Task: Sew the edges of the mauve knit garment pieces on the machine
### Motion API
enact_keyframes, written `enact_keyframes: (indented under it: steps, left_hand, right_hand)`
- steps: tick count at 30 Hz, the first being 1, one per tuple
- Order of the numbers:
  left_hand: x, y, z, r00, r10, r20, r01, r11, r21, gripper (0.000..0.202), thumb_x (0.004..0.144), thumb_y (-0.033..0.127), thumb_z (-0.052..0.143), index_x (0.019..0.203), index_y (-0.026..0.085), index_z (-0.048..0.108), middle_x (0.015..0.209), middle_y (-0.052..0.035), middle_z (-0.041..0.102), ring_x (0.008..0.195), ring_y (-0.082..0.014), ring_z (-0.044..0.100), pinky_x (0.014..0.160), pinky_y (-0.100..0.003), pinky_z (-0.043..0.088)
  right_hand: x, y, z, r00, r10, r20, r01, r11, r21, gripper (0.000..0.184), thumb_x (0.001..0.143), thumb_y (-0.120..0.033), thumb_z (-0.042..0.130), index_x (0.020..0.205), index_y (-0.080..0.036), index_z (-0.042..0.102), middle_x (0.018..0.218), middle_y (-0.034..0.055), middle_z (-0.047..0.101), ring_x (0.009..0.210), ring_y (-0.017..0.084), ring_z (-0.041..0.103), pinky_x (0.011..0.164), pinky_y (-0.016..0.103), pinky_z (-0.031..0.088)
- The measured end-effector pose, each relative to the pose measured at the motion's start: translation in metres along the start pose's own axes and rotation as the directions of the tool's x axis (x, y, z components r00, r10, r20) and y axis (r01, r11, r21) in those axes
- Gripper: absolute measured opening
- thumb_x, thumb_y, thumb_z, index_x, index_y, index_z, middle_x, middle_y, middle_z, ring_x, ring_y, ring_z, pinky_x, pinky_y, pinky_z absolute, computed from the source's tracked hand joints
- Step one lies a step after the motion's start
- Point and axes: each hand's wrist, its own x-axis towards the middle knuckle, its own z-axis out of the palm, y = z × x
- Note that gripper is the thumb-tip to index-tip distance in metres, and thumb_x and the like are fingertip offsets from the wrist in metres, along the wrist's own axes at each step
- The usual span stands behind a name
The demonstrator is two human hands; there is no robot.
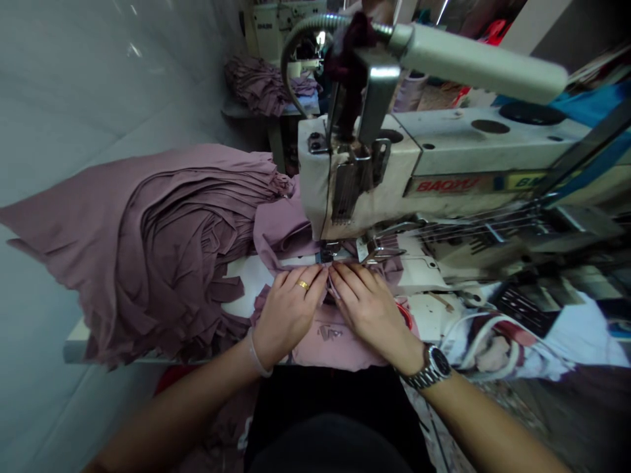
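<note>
A mauve fabric piece lies on the sewing table in front of me, running under the presser foot of a white industrial sewing machine. My left hand, with a gold ring, lies on the cloth with its fingertips pinching a fold just before the foot. My right hand, a steel watch on its wrist, presses the same fold from the right, and the fingertips of the two hands meet.
A tall heap of mauve cut pieces fills the table's left side. Another mauve pile lies on a second machine table behind. A lamp arm hangs over the machine. Printed sheeting covers the table's right part.
</note>
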Motion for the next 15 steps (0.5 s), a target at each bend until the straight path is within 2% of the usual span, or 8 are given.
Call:
enact_keyframes:
  steps: [4,10,15]
  left_hand:
    - [0.001,-0.003,0.001,1.0,0.0,-0.004,0.0,1.0,-0.01,0.04,0.095,0.013,0.039,0.134,0.011,0.049,0.134,-0.0123,0.055,0.118,-0.0248,0.051,0.092,-0.039,0.042]
    - [0.007,-0.004,0.001,1.0,-0.017,0.026,0.017,1.0,0.01,0.041,0.095,0.016,0.043,0.135,0.01,0.048,0.137,-0.0137,0.053,0.119,-0.0263,0.051,0.092,-0.041,0.043]
    - [0.007,-0.01,-0.003,0.999,0.036,-0.003,-0.036,0.999,0.004,0.033,0.095,0.015,0.045,0.126,0.011,0.056,0.13,-0.0126,0.059,0.115,-0.0254,0.054,0.09,-0.04,0.046]
  right_hand:
    - [0.001,0.005,0.001,1.0,-0.008,-0.015,0.009,0.998,0.065,0.036,0.094,-0.018,0.049,0.127,-0.008,0.056,0.13,0.012,0.058,0.116,0.026,0.049,0.094,0.042,0.044]
    - [0.01,0.005,0.0,0.998,0.04,0.042,-0.044,0.996,0.082,0.038,0.095,-0.023,0.046,0.129,-0.008,0.055,0.128,0.0126,0.06,0.113,0.027,0.052,0.092,0.044,0.044]
    - [0.009,0.005,-0.001,0.999,0.008,-0.031,-0.004,0.992,0.123,0.033,0.093,-0.018,0.047,0.122,-0.008,0.059,0.123,0.0134,0.063,0.111,0.025,0.054,0.092,0.043,0.045]
